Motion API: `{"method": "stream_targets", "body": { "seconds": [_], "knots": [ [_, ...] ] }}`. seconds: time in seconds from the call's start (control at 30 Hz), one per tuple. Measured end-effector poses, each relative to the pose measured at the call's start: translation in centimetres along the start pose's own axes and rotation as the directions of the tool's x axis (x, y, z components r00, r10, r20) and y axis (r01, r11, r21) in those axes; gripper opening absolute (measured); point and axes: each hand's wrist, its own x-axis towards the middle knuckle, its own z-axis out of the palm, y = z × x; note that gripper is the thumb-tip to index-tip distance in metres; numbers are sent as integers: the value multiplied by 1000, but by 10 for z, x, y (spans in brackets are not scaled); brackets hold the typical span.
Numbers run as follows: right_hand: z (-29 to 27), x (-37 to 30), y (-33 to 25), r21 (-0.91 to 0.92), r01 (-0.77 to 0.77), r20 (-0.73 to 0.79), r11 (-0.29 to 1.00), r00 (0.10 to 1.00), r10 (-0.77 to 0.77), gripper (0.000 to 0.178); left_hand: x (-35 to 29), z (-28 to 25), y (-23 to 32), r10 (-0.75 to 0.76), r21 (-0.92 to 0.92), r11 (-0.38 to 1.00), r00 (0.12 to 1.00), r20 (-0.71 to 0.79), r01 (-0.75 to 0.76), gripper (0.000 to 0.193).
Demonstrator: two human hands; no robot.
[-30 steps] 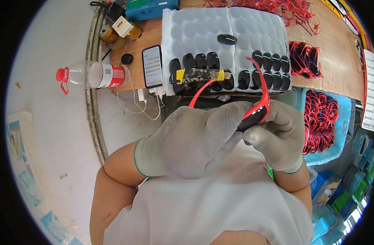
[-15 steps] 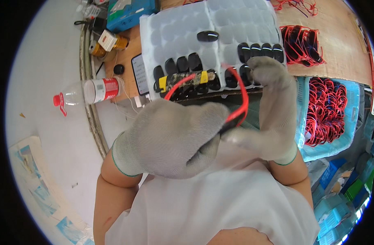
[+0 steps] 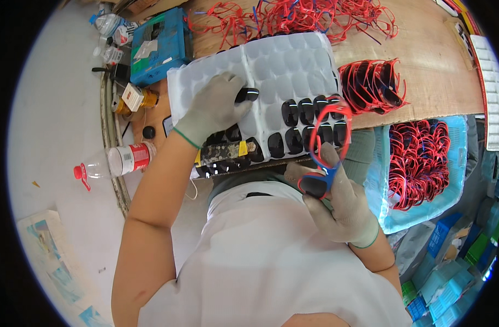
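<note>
Both my hands wear thin grey knit gloves. My left hand (image 3: 219,103) reaches over the white moulded tray (image 3: 285,54), thumb and fingers closed round the edge of a loose dark lens (image 3: 248,95). Close to my body, my right hand (image 3: 342,210) grips a red and blue glasses frame (image 3: 330,177), tilted up on end. Its lower rim holds a dark lens (image 3: 314,187); the upper rim is see-through. Several more dark lenses (image 3: 294,140) sit in the tray's near cups, some hidden behind the glasses.
A camouflage strip with yellow tape (image 3: 222,153) lies along the tray's front. Red frames are heaped (image 3: 293,16) behind the tray and stacked sunglasses (image 3: 372,86) stand at its right. A blue basket of frames (image 3: 459,163) is farther right. At left are a blue box (image 3: 162,46) and a plastic bottle (image 3: 113,162).
My hands have parted: the left has moved up to the loose lens on the tray. My right hand has come down toward my body and now holds the glasses alone.
</note>
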Motion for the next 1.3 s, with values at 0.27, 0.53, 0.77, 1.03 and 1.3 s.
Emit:
{"method": "stream_targets", "body": {
  "seconds": [0.27,0.53,0.77,1.03,1.3],
  "knots": [
    [27,3,-11,362,-76,-48,929,994,100,45,-10,-11,1,7,-145,989,998,-67,-17,21],
    [33,3,-20,21,-144,1,989,990,144,53,-110,-35,87,59,-969,200,985,161,146,20],
    [60,0,-27,282,-178,-54,943,978,201,26,-129,-33,108,-163,-995,-47,982,91,85,29],
    [47,-1,-35,277,-179,108,944,982,154,10,-136,-25,97,163,-740,-587,943,291,329,22],
    [45,0,-40,-116,0,4,993,1000,1,14,-134,-24,107,-41,-934,-278,969,244,224,23]
  ]
}}
